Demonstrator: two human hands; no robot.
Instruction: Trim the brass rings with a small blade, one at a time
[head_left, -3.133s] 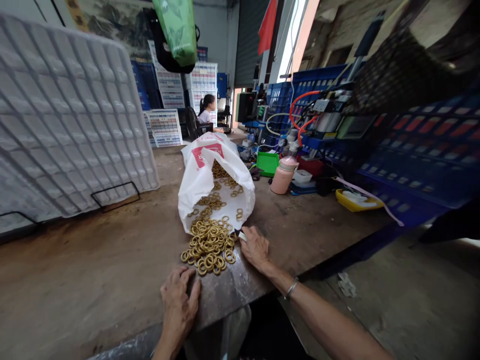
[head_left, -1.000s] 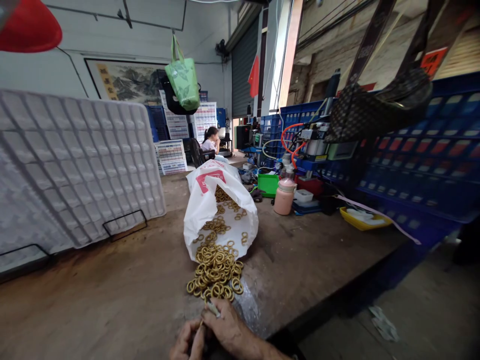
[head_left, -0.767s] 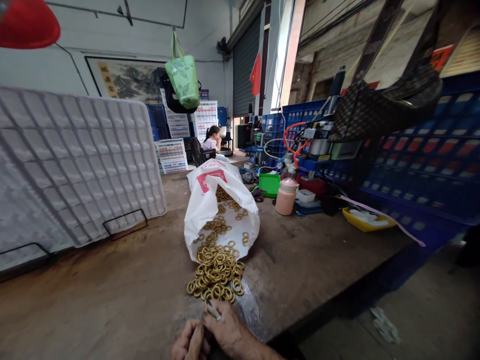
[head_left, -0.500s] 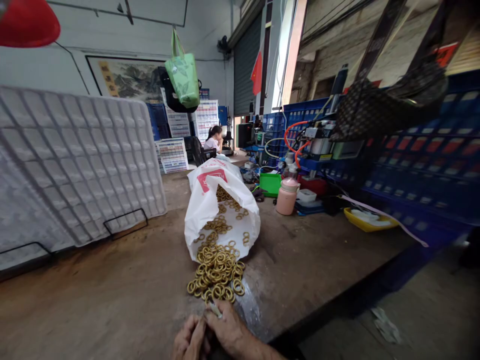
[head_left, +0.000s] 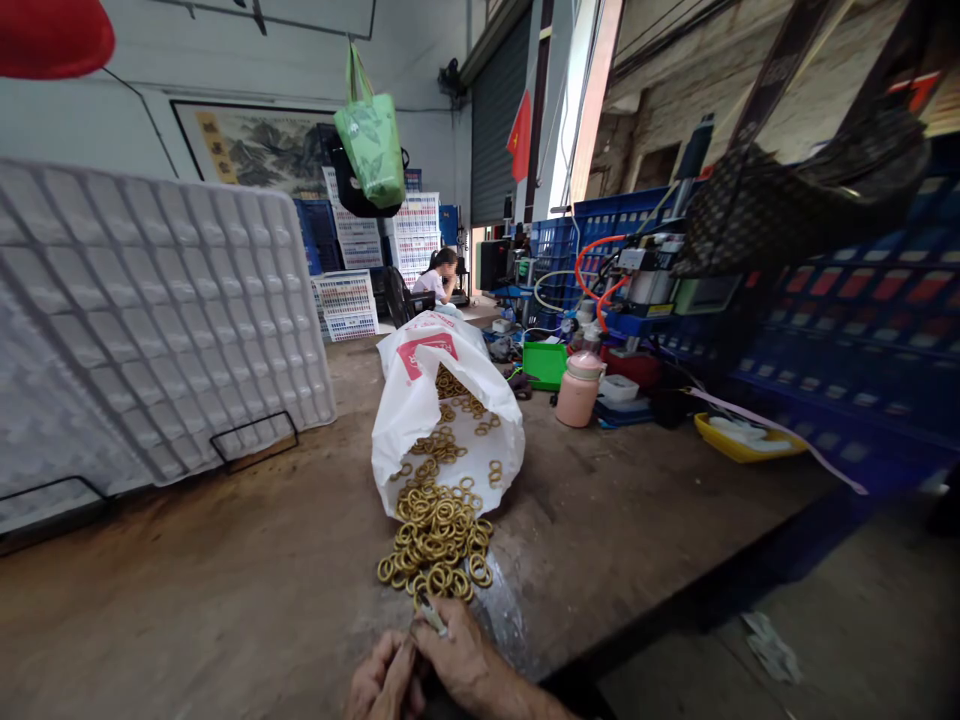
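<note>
My left hand (head_left: 381,676) is at the bottom edge, its fingers curled and pressed against my right hand. What it pinches, if anything, is hidden. My right hand (head_left: 459,650) is closed beside it, with a small, narrow pale piece with a dark tip (head_left: 433,617) showing at its thumb and forefinger; its kind is unclear. Just beyond my fingertips lies a heap of brass-coloured rings (head_left: 439,530). They spill from the mouth of a white plastic bag (head_left: 397,420) with red print, lying on its side on the brown worktable (head_left: 225,600). More rings are inside the bag.
White moulded trays (head_left: 165,320) stand upright at left beside black wire brackets (head_left: 255,440). Right of the bag are a pink bottle (head_left: 578,395), a green tray (head_left: 545,366) and a yellow dish (head_left: 739,440). A person (head_left: 435,280) sits beyond the table. Bags hang overhead.
The camera view has shifted slightly, so the scene sits a little differently in frame. Both hands stay pressed together in front of the rings, with little visible movement.
</note>
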